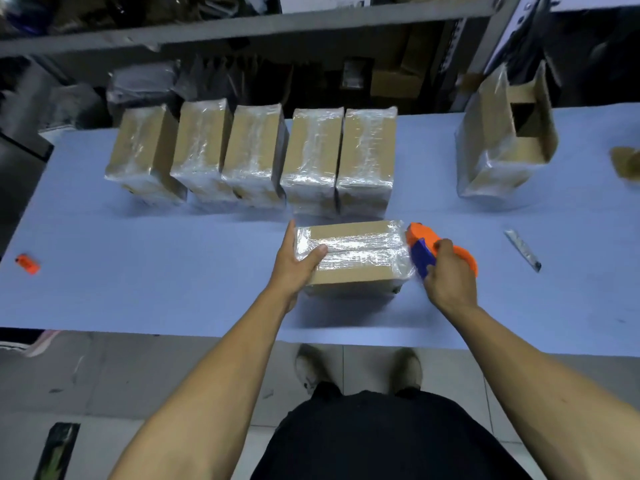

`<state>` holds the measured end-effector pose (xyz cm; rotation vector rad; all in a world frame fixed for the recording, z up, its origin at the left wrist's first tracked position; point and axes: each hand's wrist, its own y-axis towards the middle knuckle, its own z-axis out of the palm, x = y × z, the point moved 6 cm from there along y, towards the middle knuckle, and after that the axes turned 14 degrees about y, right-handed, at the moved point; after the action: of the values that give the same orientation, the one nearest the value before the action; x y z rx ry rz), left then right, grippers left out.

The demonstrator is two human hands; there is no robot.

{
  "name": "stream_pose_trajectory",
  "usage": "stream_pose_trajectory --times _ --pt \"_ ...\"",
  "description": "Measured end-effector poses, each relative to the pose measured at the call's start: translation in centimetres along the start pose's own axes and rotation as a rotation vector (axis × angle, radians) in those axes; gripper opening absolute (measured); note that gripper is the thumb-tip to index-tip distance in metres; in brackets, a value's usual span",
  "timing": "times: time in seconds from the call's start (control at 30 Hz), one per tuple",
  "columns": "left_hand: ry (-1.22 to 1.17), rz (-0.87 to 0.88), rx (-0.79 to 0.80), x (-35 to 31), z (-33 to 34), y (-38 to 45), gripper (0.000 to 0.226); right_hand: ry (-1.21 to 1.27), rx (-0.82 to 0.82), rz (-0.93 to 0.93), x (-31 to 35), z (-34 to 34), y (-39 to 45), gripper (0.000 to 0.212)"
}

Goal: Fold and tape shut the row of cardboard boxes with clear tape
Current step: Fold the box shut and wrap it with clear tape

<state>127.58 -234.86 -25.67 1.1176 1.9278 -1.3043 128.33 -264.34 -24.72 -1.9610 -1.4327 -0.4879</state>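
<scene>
Your left hand (298, 263) grips the left end of the near box (351, 256), thumb laid along its taped top and the other fingers wrapped down the end out of sight. Your right hand (446, 275) has its fingers curled round the orange and blue tape dispenser (427, 249), whose front edge touches the right end of that box, where clear tape (360, 251) runs lengthwise over the closed flaps. The box lies flat on the blue table (173, 289), just on the near side of a row of five taped boxes (256, 154) standing side by side. Well to the right stands an open box (505, 136) with its flaps up. A box cutter (522, 249) lies on the table right of the dispenser, and a small orange object (27, 264) sits near the left edge. No writing can be read on any box; a label on the far shelf (242, 29) is too blurred to make out
</scene>
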Motion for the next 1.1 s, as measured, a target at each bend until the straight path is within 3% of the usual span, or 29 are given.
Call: stream_pose_trajectory --times 0.2,0.33,0.47,0.67,0.83,0.9,0.97,1.03,1.1 --pt "0.010 -0.049 -0.042 -1.3 2.5 -0.2 0.083 0.227 -0.127 0.011 -0.2 -4.1 1.9 0.037" --pt "0.053 -0.039 -0.089 -2.3 4.1 -0.5 0.070 0.118 -0.102 -0.130 0.9 -6.7 3.0 0.064" --pt "0.071 -0.006 -0.137 -3.6 5.2 -0.7 0.071 -0.023 -0.113 -0.250 2.2 -9.9 3.7 0.050" --pt "0.182 0.012 -0.187 -4.7 6.2 -1.4 0.066 -0.323 0.150 -0.605 8.4 -10.9 1.9 0.037" --pt "0.307 -0.001 -0.239 -5.7 7.1 -1.6 0.025 -0.336 0.267 -0.824 12.5 -8.5 -0.4 0.041" --pt "0.058 -0.145 -0.237 -5.2 7.7 -2.1 0.005 -0.354 0.337 -0.832 12.7 -6.6 -0.8 0.038" --pt "-0.159 -0.218 -0.191 -4.7 7.9 -2.3 0.015 -0.344 0.368 -0.775 12.1 -5.7 -0.2 0.039" --pt "-0.149 -0.141 -0.187 -4.7 6.9 -2.5 0.021 -0.279 0.350 -0.747 11.6 -6.0 0.6 0.044" --pt "-0.130 -0.130 -0.311 -4.6 4.9 -3.2 0.030 -0.237 0.342 -0.755 11.3 -6.2 1.1 0.045"
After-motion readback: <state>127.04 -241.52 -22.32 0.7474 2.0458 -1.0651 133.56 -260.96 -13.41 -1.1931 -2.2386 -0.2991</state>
